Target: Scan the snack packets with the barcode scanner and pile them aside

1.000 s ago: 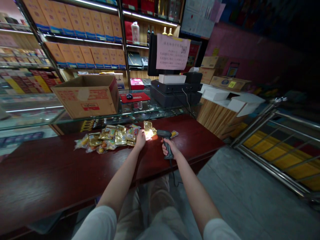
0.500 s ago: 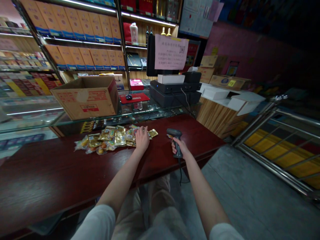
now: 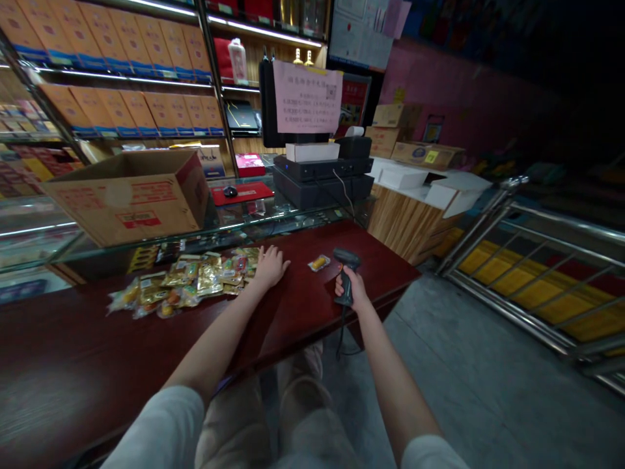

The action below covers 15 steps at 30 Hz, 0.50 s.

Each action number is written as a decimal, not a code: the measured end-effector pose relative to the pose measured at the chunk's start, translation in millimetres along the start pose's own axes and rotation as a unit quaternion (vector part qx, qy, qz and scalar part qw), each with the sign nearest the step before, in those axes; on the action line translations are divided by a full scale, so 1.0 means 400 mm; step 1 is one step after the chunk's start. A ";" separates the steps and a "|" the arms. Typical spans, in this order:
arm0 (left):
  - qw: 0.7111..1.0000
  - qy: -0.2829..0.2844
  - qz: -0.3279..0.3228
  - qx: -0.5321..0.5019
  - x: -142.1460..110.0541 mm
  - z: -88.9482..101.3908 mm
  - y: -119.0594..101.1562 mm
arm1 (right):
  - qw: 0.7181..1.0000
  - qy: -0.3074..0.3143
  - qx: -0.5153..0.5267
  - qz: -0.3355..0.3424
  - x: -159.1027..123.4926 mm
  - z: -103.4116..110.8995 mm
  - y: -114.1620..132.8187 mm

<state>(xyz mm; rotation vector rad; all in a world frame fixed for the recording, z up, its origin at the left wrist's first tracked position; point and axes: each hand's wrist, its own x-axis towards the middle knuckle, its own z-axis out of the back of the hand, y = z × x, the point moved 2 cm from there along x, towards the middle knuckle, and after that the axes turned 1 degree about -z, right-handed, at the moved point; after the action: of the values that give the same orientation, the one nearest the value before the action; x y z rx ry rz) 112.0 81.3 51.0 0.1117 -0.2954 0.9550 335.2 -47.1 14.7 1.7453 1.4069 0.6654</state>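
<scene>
Head view: left hand [image 3: 270,267] at center of frame, palm down, fingers loosely extended, released, at right end of heap of shiny gold and clear plastic snack packets [image 3: 209,273]; cannot tell whether fingertips touch heap. Right hand [image 3: 356,286], right of center, fingers wrapped around handle of dark grey pistol-shaped scanner [image 3: 347,257]. 1 small clear packet with yellow filling [image 3: 319,262] lies between hands, near scanner, on glossy dark red wooden table [image 3: 293,312]. Open brown cardboard box [image 3: 131,202] at left of frame, behind heap.
</scene>
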 end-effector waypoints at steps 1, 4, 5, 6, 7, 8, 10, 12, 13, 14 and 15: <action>1.000 0.002 -0.013 -0.021 0.014 0.000 -0.035 | 1.000 -0.004 0.002 0.005 0.001 0.000 0.000; 0.994 0.052 0.006 -0.091 0.054 -0.021 -0.144 | 1.000 -0.011 0.005 0.008 0.001 0.000 0.004; 0.991 0.076 0.012 -0.106 0.064 -0.033 -0.174 | 1.000 -0.013 0.006 0.007 0.001 0.000 0.006; 0.989 0.091 0.017 -0.117 0.074 -0.044 -0.198 | 1.000 -0.016 0.006 0.006 0.000 0.000 0.008; 0.986 0.096 0.023 -0.132 0.082 -0.055 -0.213 | 1.000 -0.018 0.006 0.006 0.000 -0.001 0.010; 0.983 0.091 0.034 -0.157 0.089 -0.065 -0.220 | 1.000 -0.020 0.005 0.005 -0.001 -0.001 0.011; 0.958 0.064 0.077 -0.270 0.101 -0.079 -0.212 | 1.000 -0.021 0.002 0.006 -0.001 -0.003 0.013; 0.905 0.045 0.125 -0.404 0.107 -0.087 -0.184 | 1.000 -0.019 -0.002 0.004 -0.001 -0.005 0.013; 0.878 0.045 0.141 -0.454 0.107 -0.087 -0.167 | 1.000 -0.016 -0.004 0.004 -0.001 -0.005 0.013; 0.859 0.048 0.153 -0.487 0.104 -0.085 -0.150 | 1.000 -0.013 -0.006 0.003 -0.001 -0.004 0.013; 0.850 0.051 0.159 -0.500 0.097 -0.079 -0.133 | 1.000 -0.009 -0.008 0.001 -0.001 -0.004 0.014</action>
<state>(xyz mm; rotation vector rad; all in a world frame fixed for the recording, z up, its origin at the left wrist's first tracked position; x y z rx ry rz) 182.7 88.2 34.3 -0.9742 -0.6950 1.0220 337.0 -47.3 20.0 1.7370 1.3839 0.6590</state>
